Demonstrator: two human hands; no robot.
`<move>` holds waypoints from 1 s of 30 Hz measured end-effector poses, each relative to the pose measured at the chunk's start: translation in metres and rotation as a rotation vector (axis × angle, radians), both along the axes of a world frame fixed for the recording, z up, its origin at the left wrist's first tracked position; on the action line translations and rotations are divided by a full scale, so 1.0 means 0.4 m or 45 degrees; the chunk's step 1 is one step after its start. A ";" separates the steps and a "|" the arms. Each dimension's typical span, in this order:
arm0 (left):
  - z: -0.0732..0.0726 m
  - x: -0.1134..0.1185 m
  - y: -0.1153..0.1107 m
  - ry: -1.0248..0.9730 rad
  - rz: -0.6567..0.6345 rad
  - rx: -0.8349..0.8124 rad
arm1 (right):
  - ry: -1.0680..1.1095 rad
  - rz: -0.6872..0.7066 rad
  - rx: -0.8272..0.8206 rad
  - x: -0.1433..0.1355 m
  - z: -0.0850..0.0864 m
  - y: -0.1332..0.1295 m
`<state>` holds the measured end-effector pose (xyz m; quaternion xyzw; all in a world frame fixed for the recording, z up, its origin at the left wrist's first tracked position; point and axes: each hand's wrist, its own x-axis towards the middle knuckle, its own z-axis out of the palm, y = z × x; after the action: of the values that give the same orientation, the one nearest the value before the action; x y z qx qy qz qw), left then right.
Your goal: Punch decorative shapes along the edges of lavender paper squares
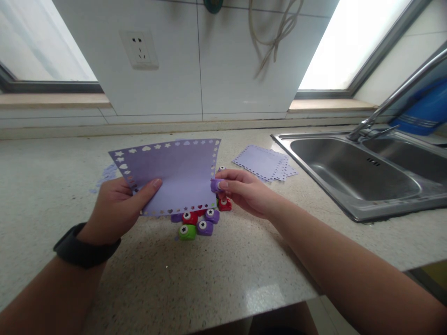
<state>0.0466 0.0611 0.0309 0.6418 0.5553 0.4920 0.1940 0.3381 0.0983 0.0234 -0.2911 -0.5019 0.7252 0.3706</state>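
Note:
My left hand (pixel 120 204) pinches the left side of a purple sheet of paper (pixel 178 177), thumb on its face, and holds it tilted above the counter. Flower, heart and star cut-outs run along the sheet's edges. At the sheet's right edge my right hand (pixel 244 190) grips a small purple craft punch (pixel 216 185) between thumb and fingers. Below the paper lie several more small punches, among them a green punch (pixel 187 232), a red punch (pixel 189 218) and a purple punch (pixel 205 227). The paper hides part of this group.
A stack of purple sheets with punched edges (pixel 260 162) lies on the speckled counter (pixel 244 270), left of the steel sink (pixel 352 167). Purple paper scraps (pixel 107 174) lie behind my left hand. A faucet (pixel 394 100) and a blue object (pixel 424 109) stand at the right.

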 end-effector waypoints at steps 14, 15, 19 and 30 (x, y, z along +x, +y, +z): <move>0.003 0.005 0.002 0.000 -0.002 -0.038 | 0.016 0.020 -0.008 0.001 -0.004 0.002; 0.004 0.006 0.001 0.005 -0.001 -0.048 | 0.027 0.029 -0.013 0.001 -0.006 0.003; 0.006 0.005 -0.002 -0.009 -0.008 -0.052 | 0.043 0.046 -0.004 0.002 -0.011 0.004; -0.004 -0.002 0.004 -0.073 -0.020 -0.049 | -0.003 0.052 0.028 0.008 -0.015 0.008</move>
<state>0.0459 0.0628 0.0294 0.6281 0.5538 0.4977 0.2260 0.3413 0.1014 0.0175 -0.2777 -0.5162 0.7266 0.3584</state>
